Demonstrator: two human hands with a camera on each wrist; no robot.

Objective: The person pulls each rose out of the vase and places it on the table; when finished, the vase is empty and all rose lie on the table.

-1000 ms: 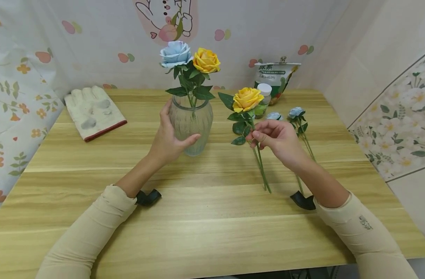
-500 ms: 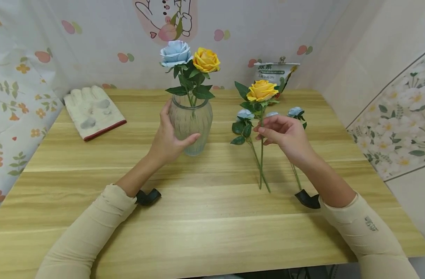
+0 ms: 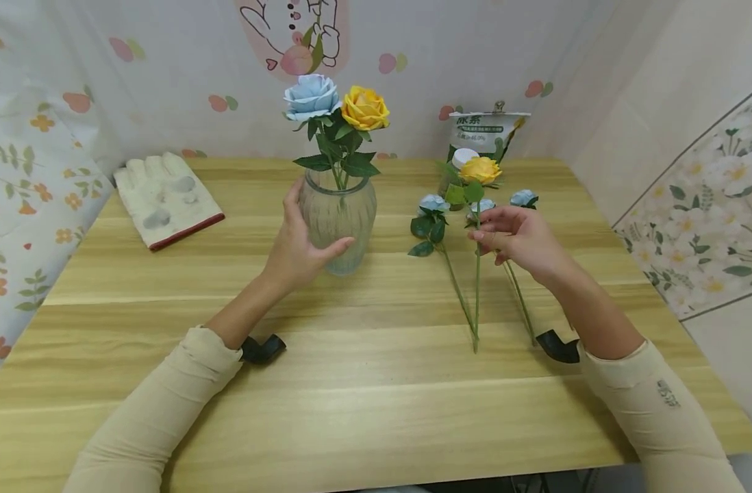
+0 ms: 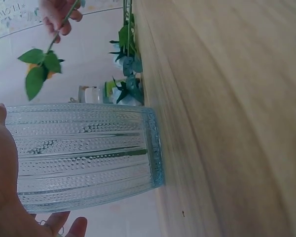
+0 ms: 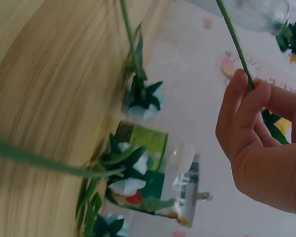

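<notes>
My left hand (image 3: 292,253) holds a ribbed clear glass vase (image 3: 342,229) by its left side, thumb across the front and fingers partly hidden behind. In it stand a blue rose (image 3: 312,99) and a yellow rose (image 3: 365,108), both with green leaves. To the right, my right hand (image 3: 524,243) pinches the green stem of a second yellow rose (image 3: 481,170) between thumb and fingertips. The right wrist view shows that stem (image 5: 235,39) passing through the fingers. Several blue roses (image 3: 434,203) lie on the table around and behind this hand, one partly covered by it.
A white work glove (image 3: 169,198) with a red cuff lies at the back left. Behind the loose roses are a white-capped bottle (image 3: 464,158) and a clipped pouch (image 3: 487,130). A patterned curtain (image 3: 185,75) borders the wooden table (image 3: 351,397) at the back.
My right hand has moved right with the yellow rose, whose bloom has tipped backward, away from me. The left hand and vase have stayed in place.
</notes>
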